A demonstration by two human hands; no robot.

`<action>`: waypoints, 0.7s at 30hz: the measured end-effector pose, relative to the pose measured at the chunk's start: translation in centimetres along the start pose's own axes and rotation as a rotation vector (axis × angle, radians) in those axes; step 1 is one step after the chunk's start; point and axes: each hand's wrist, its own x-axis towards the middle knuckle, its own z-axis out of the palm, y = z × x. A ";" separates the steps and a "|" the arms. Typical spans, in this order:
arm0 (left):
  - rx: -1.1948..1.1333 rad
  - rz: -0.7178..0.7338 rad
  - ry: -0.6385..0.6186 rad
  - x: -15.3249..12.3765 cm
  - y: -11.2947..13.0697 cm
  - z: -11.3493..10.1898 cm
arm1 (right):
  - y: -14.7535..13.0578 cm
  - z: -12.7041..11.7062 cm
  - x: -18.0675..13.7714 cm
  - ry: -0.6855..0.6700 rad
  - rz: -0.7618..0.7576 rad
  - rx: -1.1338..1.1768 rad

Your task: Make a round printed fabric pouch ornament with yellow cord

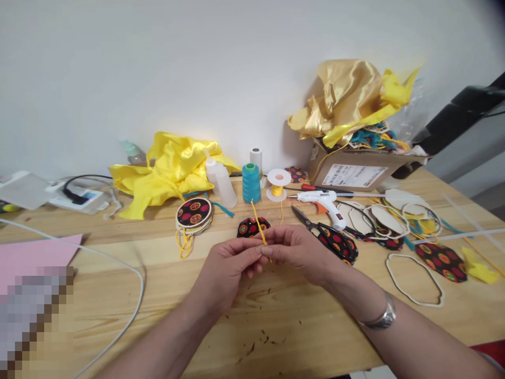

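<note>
Between the fingertips of both hands runs a short yellow cord [258, 221], its upper end sticking up past the fingers. My left hand [232, 260] pinches it from the left, and my right hand [294, 250] pinches it from the right, the thumbs touching. Just behind the hands lies a dark patterned fabric piece [250, 226], partly covered by them. Beyond it stand a teal thread cone [251, 182] and a white spool of yellow cord [278, 185]. Black-handled scissors [307, 218] lie to the right of my right hand.
A white glue gun [323, 202] rests near wooden frames [414, 279] on the right. At the back stand a cardboard box [347, 168] heaped with fabric and a plastic bottle [223, 184] by yellow satin [169, 168]. Round patterned pieces [194, 213] and a white cable [138, 295] are left.
</note>
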 end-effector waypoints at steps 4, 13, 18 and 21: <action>-0.014 0.010 -0.001 0.0 0.1 0.0 | -0.1 -0.1 0.0 0.123 -0.006 -0.121; 0.044 0.018 0.002 0.1 0.0 0.0 | 0.3 0.2 0.1 0.054 -0.017 -0.024; -0.001 0.016 0.018 0.2 0.1 -0.2 | 0.4 0.3 0.1 0.039 -0.021 0.070; -0.009 0.012 0.001 0.2 0.1 -0.2 | 0.4 0.5 0.0 0.057 -0.017 0.115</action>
